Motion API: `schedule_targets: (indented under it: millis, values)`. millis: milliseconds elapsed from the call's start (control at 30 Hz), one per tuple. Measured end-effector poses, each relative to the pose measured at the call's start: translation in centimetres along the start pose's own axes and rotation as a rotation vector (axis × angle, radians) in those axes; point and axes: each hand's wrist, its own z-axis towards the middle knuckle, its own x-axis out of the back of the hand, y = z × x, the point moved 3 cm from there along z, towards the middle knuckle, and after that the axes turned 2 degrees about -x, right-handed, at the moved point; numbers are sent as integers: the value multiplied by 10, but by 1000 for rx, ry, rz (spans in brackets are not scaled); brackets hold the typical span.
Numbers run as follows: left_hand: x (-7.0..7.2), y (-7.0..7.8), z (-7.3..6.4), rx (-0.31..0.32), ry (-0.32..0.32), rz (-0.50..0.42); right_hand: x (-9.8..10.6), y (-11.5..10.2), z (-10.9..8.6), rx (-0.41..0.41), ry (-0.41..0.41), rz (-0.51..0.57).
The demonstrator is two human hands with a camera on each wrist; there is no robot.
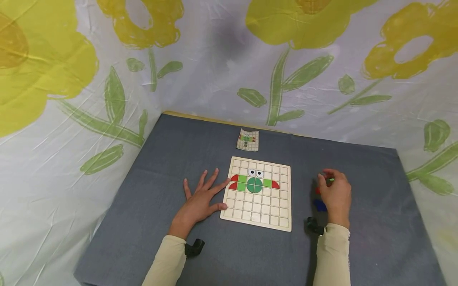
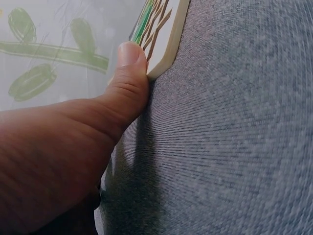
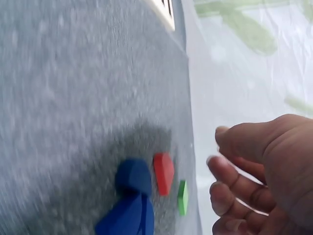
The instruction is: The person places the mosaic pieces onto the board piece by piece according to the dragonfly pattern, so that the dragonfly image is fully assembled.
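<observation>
A square wooden grid board (image 1: 255, 206) lies on the table, bearing red, green and dark green shapes and two eye pieces (image 1: 255, 173). My left hand (image 1: 200, 202) has its fingers spread at the board's left side; its thumb (image 2: 128, 73) rests on the board's edge. To the right, my right hand (image 1: 335, 194) hovers above loose pieces, fingers loosely bent. The right wrist view shows nothing between thumb and fingers. Below that hand lie blue pieces (image 3: 129, 210), a red piece (image 3: 163, 173) and a green piece (image 3: 183, 198). In the head view the hand partly hides these pieces.
Behind the board lies a small printed card (image 1: 247, 140) showing a similar figure on a grid. Grey cloth covers the table (image 1: 171, 151). A flower-patterned curtain (image 1: 211, 79) stands along the back and left sides.
</observation>
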Motion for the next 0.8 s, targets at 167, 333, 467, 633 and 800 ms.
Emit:
schedule_targets:
  millis: [167, 333, 467, 633, 800]
  values:
    - [-1, -1, 0, 2, -7, 8, 4, 16, 3, -70, -3, -31]
    - [-1, -2, 0, 3, -6, 5, 6, 25, 7, -132, -11, -51]
    - [-1, -2, 0, 2, -5, 6, 6, 29, 9, -176, -42, -74]
    - [-1, -3, 0, 3, -16, 0, 5, 33, 13, -197, -84, -103]
    - [-1, -3, 0, 4, -18, 2, 5, 34, 17, -195, -112, -121]
